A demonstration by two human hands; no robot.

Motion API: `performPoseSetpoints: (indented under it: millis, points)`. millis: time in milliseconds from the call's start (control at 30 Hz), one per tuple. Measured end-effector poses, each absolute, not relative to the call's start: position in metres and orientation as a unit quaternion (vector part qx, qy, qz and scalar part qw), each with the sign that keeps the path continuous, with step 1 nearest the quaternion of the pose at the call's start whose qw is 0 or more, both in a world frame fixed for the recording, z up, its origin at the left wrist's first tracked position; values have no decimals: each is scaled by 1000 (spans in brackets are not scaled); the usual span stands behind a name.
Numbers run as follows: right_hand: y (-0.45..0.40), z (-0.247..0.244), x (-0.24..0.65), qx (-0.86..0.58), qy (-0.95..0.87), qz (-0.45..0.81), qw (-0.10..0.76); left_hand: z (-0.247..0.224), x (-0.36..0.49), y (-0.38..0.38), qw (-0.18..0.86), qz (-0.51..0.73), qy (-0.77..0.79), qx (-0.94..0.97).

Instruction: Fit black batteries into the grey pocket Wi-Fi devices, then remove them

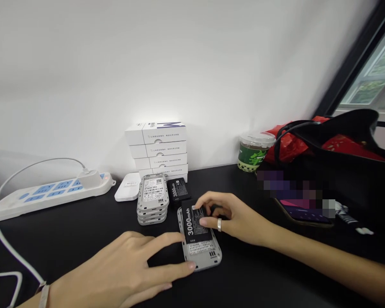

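Observation:
A black 3000mAh battery [192, 229] lies slanted over the open back of a grey device shell [208, 257], covering much of it. My right hand [229, 218], a ring on one finger, pinches this battery by its right side. From the left, my left hand [131, 269] reaches in with fingers stretched and apart. Its fingertips touch the shell's left edge and near corner. Behind stands a stack of several similar grey shells [153, 194], the top one showing a printed label. More black batteries [179, 188] lie beside that stack, partly hidden.
White boxes [165, 149] are piled against the wall. Thin white covers [127, 187] lie left of the shells, near a power strip [51, 192] with a plugged charger and cable. To the right are a lidded drink cup [255, 152], a phone [304, 216] and a black bag [349, 171].

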State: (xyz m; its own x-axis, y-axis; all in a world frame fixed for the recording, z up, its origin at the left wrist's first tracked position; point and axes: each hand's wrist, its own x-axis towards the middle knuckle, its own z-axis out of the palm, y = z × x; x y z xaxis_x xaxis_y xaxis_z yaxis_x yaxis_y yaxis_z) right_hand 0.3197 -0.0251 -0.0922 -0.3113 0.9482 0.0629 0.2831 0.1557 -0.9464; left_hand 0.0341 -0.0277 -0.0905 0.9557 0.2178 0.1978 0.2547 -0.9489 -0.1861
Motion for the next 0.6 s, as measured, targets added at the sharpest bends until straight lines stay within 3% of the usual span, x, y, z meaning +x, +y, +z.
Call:
performPoseSetpoints:
  millis: [367,600]
  points:
    - [-35,-89,325,-437,-782,353,270,-88,36,-29,102,-71,-123,-985]
    - [-42,-86,324,-453,-830,295,138,-91,37,-28,109,-77,-119,-984]
